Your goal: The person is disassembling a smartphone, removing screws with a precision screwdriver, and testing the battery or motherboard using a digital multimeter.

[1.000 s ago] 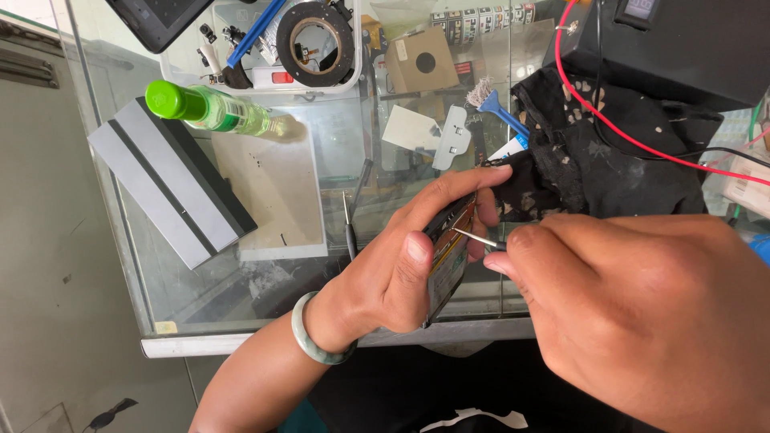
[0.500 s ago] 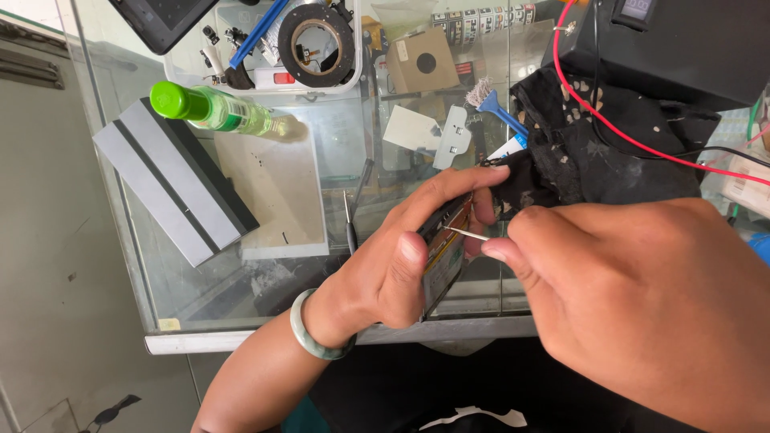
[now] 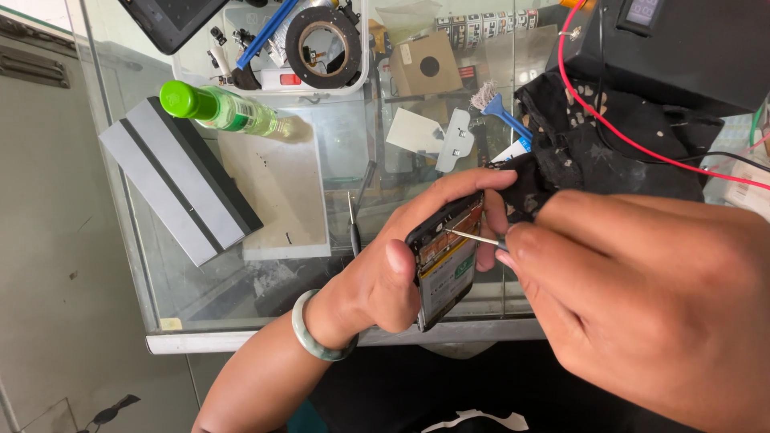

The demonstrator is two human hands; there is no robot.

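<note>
My left hand [image 3: 401, 256], with a pale green bangle on the wrist, grips an opened phone [image 3: 443, 265] on edge; its inner parts and battery face my right hand. My right hand [image 3: 634, 297] pinches a thin screwdriver [image 3: 473, 236], whose metal tip touches the upper part of the phone's inside. Both hands hover over the front edge of a glass counter [image 3: 321, 321].
On the counter lie a green-capped bottle [image 3: 216, 108], a grey box with a dark stripe [image 3: 176, 180], a white pad [image 3: 281, 184], a black screwdriver [image 3: 357, 204], a black cloth [image 3: 618, 144], a red wire [image 3: 634, 136] and a tray with a tape roll [image 3: 325, 44].
The phone and both hands have shifted slightly; the screwdriver tip stays at the phone's upper inside.
</note>
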